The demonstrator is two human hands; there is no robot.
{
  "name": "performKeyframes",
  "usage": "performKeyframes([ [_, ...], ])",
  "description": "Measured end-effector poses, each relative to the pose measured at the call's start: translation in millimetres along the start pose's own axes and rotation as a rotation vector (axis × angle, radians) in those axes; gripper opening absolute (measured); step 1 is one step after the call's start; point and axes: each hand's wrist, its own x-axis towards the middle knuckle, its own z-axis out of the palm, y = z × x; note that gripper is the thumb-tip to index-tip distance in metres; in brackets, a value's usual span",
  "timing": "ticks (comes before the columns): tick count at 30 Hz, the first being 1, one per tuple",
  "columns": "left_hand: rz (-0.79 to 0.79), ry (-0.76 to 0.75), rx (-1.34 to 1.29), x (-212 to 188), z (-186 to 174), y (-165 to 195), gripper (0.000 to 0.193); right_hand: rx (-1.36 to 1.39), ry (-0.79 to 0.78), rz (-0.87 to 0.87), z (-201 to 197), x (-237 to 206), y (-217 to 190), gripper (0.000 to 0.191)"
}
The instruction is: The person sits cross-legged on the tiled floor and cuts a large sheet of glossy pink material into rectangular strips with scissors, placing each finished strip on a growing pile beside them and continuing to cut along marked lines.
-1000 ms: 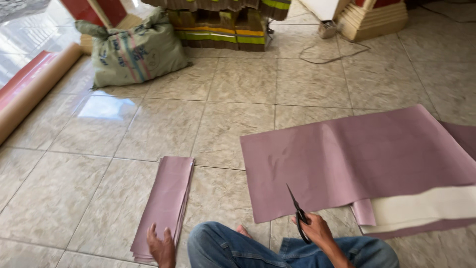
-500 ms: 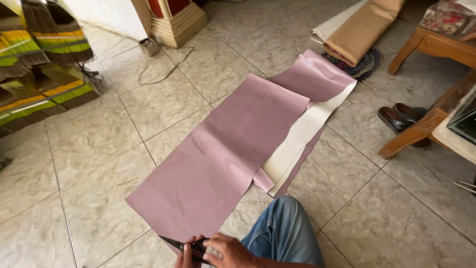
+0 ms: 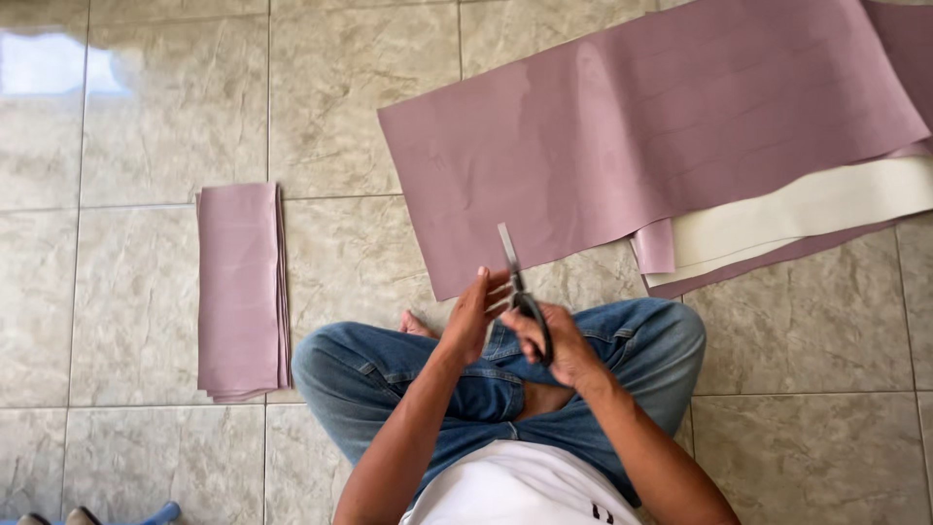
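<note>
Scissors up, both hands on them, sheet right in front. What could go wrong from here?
1. The left hand sits right against the scissors held in the right hand; fingers could get nicked if the blades close.
2. The blade points toward the mauve sheet, whose near edge lies loose on the tiles; a cut could start crooked.
3. The glossy floor may let the sheet slide, also disturbing the folded stack.

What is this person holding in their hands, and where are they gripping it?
A pair of scissors. The right hand grips them by the dark handles, blades pointing up and away. The left hand touches them just beside the handles, near the pivot.
</note>
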Motion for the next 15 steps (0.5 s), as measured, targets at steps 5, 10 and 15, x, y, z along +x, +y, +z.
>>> performKeyframes([
  [5,-0.016,0.430,-0.182,35,-41,-51,0.022,-0.147,0.411,-0.191,-83,32,-7,0.025],
  [10,0.140,0.511,-0.297,40,-37,-59,0.019,0.115,0.795,-0.357,-184,53,-47,0.020],
  [15,0.109,0.493,-0.372,41,-22,-52,0.020,0.137,1.117,-0.265,-246,82,-90,0.030],
])
